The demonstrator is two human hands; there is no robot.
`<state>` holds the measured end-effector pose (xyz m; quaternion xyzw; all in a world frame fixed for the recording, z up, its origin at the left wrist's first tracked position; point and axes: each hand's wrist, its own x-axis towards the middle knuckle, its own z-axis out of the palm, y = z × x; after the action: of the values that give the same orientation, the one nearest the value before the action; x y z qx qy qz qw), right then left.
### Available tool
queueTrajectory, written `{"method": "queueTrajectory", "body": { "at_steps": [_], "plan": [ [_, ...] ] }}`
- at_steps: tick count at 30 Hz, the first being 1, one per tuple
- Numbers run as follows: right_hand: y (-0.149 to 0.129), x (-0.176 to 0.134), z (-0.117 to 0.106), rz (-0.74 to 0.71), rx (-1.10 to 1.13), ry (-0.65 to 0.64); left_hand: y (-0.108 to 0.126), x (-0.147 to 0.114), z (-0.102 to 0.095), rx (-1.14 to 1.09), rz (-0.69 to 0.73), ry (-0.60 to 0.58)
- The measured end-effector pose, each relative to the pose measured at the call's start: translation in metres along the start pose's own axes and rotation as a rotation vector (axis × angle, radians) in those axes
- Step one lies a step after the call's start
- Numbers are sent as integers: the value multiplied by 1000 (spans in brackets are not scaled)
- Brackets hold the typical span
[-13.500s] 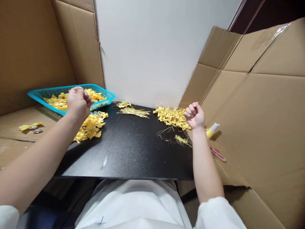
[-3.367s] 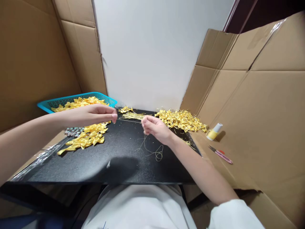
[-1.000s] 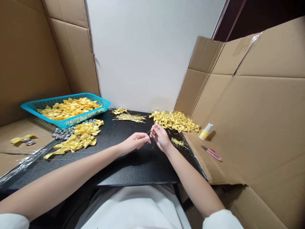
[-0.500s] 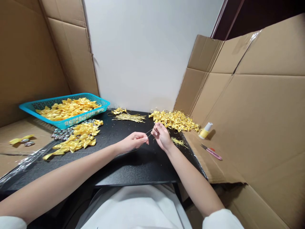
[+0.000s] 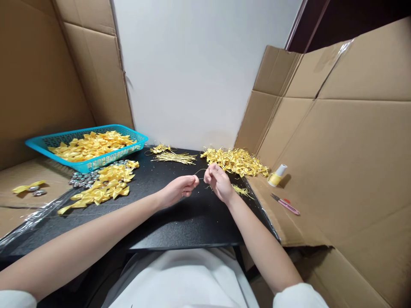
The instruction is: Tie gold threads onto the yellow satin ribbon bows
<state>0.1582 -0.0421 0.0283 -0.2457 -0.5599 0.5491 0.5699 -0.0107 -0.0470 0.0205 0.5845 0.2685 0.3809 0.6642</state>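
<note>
A thin cord (image 5: pixel 201 170) curves between my two hands, held above the black tabletop (image 5: pixel 195 222). My left hand (image 5: pixel 180 188) pinches one side of it with thumb and forefinger. My right hand (image 5: pixel 218 182) is closed on the other side, its fingertips curled together. Whether anything else sits inside the right fingers is hidden. Behind the right hand spreads a heap of yellow ribbon bows with gold ties (image 5: pixel 237 161). A small tuft of yellow thread scraps (image 5: pixel 242 190) lies beside the right wrist.
At left stands a blue basket (image 5: pixel 86 166) of yellow bows, with more bows (image 5: pixel 109 184) and silvery pieces (image 5: pixel 85 179) before it. Gold cords (image 5: pixel 176 158) lie at the back. On cardboard at right are a thread spool (image 5: pixel 276 175) and pink snips (image 5: pixel 285 204). Cardboard walls flank both sides.
My left hand has shifted slightly left and turned, its fingers curling in more. The cord between the hands now bows upward in a small loop. The right hand has barely moved.
</note>
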Motion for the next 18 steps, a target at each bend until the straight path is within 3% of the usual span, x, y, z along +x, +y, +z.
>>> {"method": "queueTrajectory", "body": {
  "at_steps": [4, 11, 18],
  "plan": [
    [8, 0, -1, -55, -179, -32, -1, 1, -1, -10, -16, 51],
    [10, -7, 6, -148, -384, -52, -11, 3, -6, 285, 113, 324],
    [19, -12, 12, -153, -450, -21, -14, 3, -7, 669, 333, 348]
  ]
}}
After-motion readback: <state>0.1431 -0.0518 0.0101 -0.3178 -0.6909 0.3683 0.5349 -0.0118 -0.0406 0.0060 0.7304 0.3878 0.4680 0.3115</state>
